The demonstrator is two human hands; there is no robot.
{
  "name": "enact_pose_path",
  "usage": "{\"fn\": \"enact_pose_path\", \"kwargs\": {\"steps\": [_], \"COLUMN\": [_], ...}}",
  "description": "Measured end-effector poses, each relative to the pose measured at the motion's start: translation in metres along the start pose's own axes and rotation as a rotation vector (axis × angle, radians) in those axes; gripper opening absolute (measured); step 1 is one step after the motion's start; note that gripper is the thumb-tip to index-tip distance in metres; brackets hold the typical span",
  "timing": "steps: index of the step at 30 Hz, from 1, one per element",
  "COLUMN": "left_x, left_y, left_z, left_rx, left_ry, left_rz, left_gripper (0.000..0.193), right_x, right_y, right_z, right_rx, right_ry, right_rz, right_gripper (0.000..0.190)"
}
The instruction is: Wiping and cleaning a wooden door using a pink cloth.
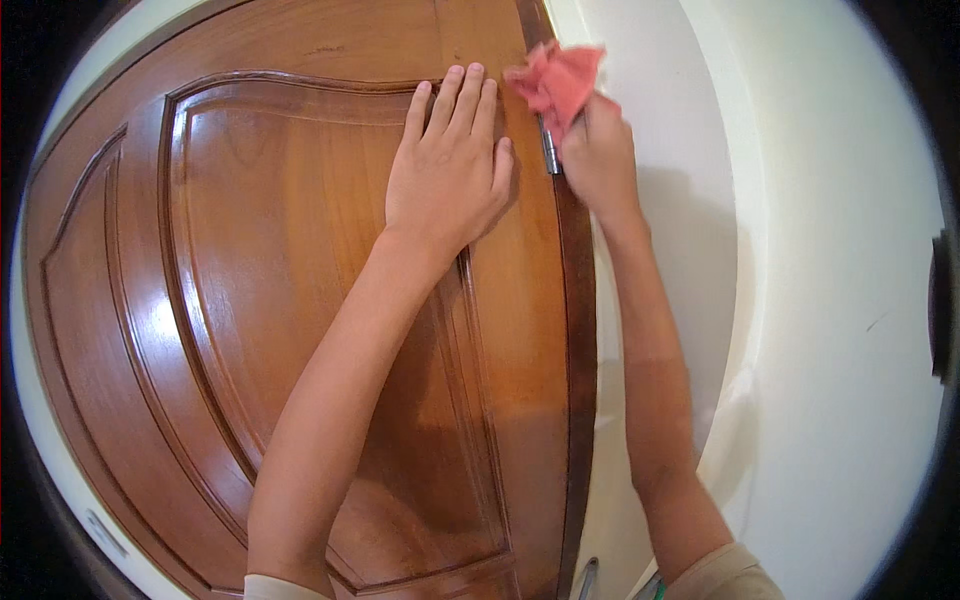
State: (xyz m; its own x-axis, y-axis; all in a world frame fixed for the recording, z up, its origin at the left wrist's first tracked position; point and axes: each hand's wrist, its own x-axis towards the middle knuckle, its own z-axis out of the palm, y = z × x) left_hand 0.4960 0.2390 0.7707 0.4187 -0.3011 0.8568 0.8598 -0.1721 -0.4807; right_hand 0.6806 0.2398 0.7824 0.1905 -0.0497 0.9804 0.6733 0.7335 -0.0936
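A brown varnished wooden panel door [300, 247] fills the left and middle of the view. My left hand [454, 169] lies palm down on it, fingers pointing up and slightly apart, over the upper right corner of a raised moulding. In my right hand [606, 169] is a crumpled red cloth [559, 79], held up at the door's right edge. Just below the cloth a metal hinge [551, 154] shows; the cloth hides its upper part. Whether the cloth touches the wood I cannot tell.
The dark wooden door jamb [581, 360] runs down the right of the door. Beyond it stands a pale wall [840, 225], with a dark object [939, 307] at the far right rim. A thin grey metal item [589, 577] shows at the bottom.
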Motion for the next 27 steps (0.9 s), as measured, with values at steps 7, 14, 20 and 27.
{"fn": "enact_pose_path", "kwargs": {"steps": [7,14,20,27], "left_x": [0.012,0.039,0.033,0.048], "left_y": [-0.004,-0.087,-0.085,-0.123], "left_z": [-0.013,-0.015,-0.005,-0.045], "left_rx": [-0.2,-0.036,0.013,-0.151], "left_ry": [-0.014,0.208,0.267,-0.062], "left_rz": [-0.002,-0.106,-0.1,-0.09], "left_gripper": [0.053,0.051,0.054,0.053], "right_x": [-0.039,0.149,0.135,0.153], "right_y": [0.005,-0.025,-0.081,-0.081], "right_z": [0.015,0.077,0.077,0.082], "right_rx": [0.07,-0.46,-0.19,-0.663], "right_ry": [0.085,0.218,0.271,0.036], "right_rz": [-0.135,-0.386,-0.745,-0.5], "right_gripper": [0.039,0.047,0.044,0.04]}}
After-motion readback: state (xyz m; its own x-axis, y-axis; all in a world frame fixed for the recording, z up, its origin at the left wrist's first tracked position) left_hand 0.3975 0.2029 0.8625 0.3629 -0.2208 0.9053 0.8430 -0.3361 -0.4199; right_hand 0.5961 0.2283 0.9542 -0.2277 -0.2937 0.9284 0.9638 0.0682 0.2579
